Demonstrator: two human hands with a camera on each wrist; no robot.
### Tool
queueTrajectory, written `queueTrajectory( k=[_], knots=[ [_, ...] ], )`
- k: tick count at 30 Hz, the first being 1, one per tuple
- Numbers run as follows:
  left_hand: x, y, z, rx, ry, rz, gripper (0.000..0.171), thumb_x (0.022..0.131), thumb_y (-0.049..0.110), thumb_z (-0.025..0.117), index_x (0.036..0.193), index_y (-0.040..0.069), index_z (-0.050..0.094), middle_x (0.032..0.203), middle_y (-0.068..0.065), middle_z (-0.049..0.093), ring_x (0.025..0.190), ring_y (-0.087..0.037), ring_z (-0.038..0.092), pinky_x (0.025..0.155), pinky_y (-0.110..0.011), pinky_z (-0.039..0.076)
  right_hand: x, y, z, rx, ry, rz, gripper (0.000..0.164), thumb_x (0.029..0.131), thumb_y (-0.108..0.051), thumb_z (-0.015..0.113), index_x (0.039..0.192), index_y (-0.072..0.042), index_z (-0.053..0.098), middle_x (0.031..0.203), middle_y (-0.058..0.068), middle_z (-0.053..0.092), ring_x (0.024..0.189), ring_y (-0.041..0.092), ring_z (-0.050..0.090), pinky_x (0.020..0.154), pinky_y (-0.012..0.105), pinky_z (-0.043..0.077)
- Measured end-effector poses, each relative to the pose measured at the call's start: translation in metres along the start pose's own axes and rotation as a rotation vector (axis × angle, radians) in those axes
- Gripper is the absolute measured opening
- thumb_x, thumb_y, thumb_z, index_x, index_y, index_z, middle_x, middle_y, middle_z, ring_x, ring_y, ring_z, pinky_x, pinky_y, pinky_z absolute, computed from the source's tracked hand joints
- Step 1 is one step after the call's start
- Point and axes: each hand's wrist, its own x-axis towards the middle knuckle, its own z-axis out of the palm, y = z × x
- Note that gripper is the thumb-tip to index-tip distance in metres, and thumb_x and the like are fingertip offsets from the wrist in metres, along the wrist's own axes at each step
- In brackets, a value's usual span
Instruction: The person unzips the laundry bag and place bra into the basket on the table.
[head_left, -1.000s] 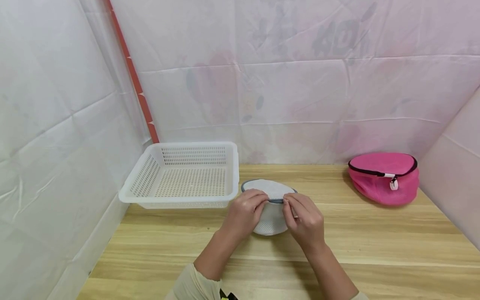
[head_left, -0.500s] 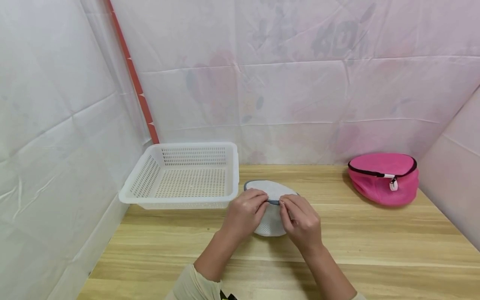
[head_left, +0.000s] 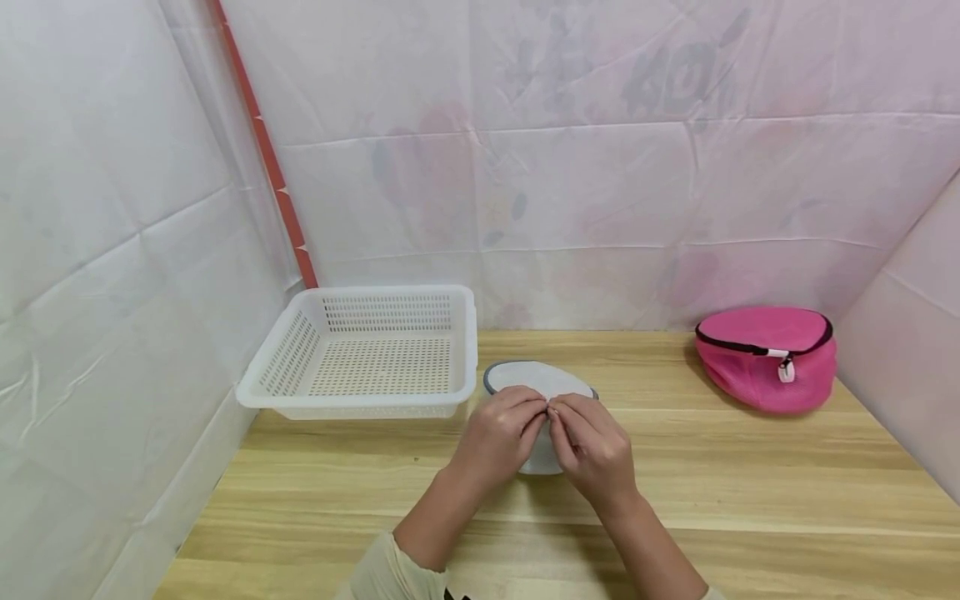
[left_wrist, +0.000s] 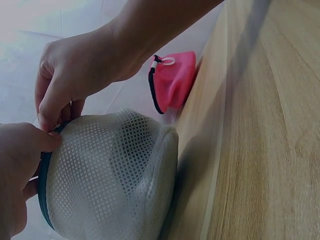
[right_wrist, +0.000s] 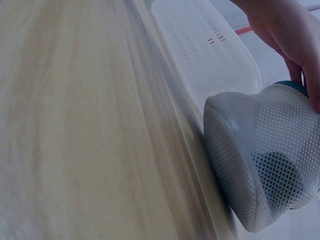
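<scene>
A white mesh bag (head_left: 542,460) with a blue-grey trimmed edge stands on the wooden table in front of the person. My left hand (head_left: 501,433) pinches the bag's near top edge between thumb and fingers. Right beside it, my right hand (head_left: 596,446) pinches the same edge, and the fingertips of both hands meet in the head view. From the left wrist view, the bag's mesh (left_wrist: 95,175) bulges below the dark trim under both hands. The hands cover the middle of the near edge.
To the left at the back stands a white perforated plastic basket (head_left: 360,406). A pink mesh bag (head_left: 772,375) with a black zipper and white pull sits at the back right. White sheeting (head_left: 562,192) hangs behind and at both sides of the table (head_left: 750,517).
My right hand has moved left along the bag's edge, closing the gap to the left hand. The left hand has shifted slightly right. The basket and pink bag stay put.
</scene>
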Motion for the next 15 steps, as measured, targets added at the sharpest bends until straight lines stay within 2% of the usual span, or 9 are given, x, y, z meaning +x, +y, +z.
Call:
queueTrajectory(
  k=[15],
  knots=[
    [-0.0013,-0.0017,-0.0014,-0.014,0.001,-0.023,0.005,0.085,0.007,0.075,0.09,0.008,0.077,0.091,0.002,0.073,0.093,-0.011,0.068,0.091,-0.017,0.053,-0.0012,0.0043,-0.0014,-0.021,0.019,0.016,0.026,0.093,-0.011,0.058,0.078,0.004,0.073,0.08,0.013,0.071,0.07,0.026,0.067,0.066,0.032,0.057]
  ],
)
